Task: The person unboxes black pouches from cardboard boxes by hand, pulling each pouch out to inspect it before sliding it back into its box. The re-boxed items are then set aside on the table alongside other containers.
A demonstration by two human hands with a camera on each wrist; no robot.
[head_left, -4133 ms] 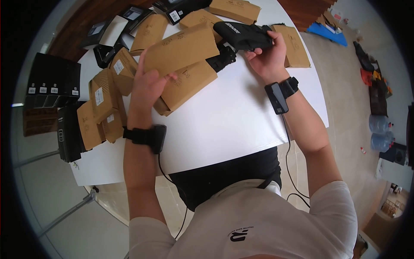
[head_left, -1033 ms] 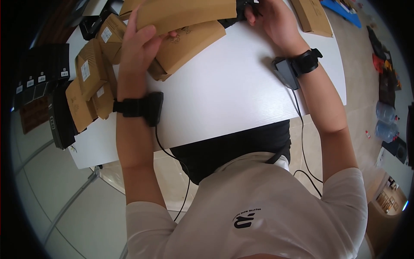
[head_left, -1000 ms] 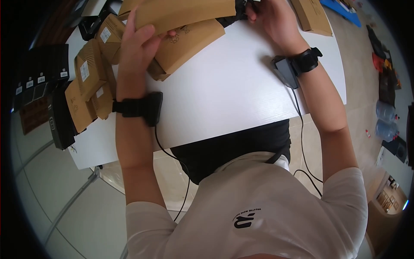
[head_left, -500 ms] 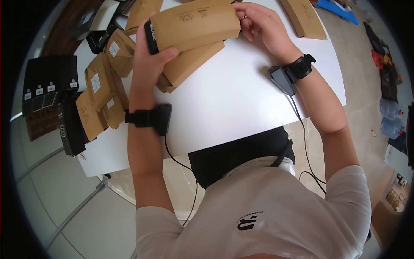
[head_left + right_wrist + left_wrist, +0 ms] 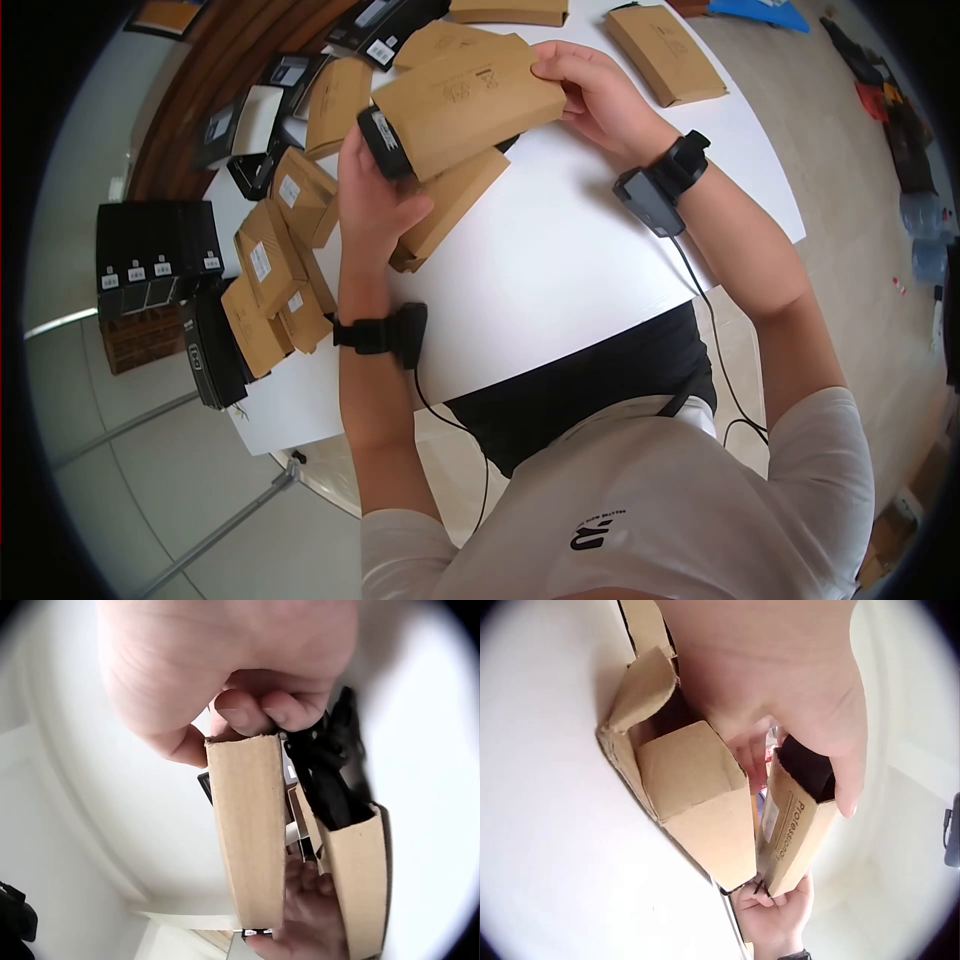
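Note:
Both hands hold a brown cardboard box above the table. My left hand grips its left end, where a black item with white lettering sticks out. In the left wrist view, my thumb lies along the box beside the dark item at its open end. My right hand pinches the other end; the right wrist view shows its fingertips on the box's edge. Beneath it lies another cardboard box, with a black strapped item at its open end.
Several cardboard boxes are piled on the left of the white table. Black boxes stand beyond its left edge, and more lie at the back. One cardboard box lies at the back right. Cables hang from both wrist cameras.
The black lettered pouch was in my right hand about four seconds ago; now that hand pinches the box's right end. Since half a second ago, more of the black item shows at its left end.

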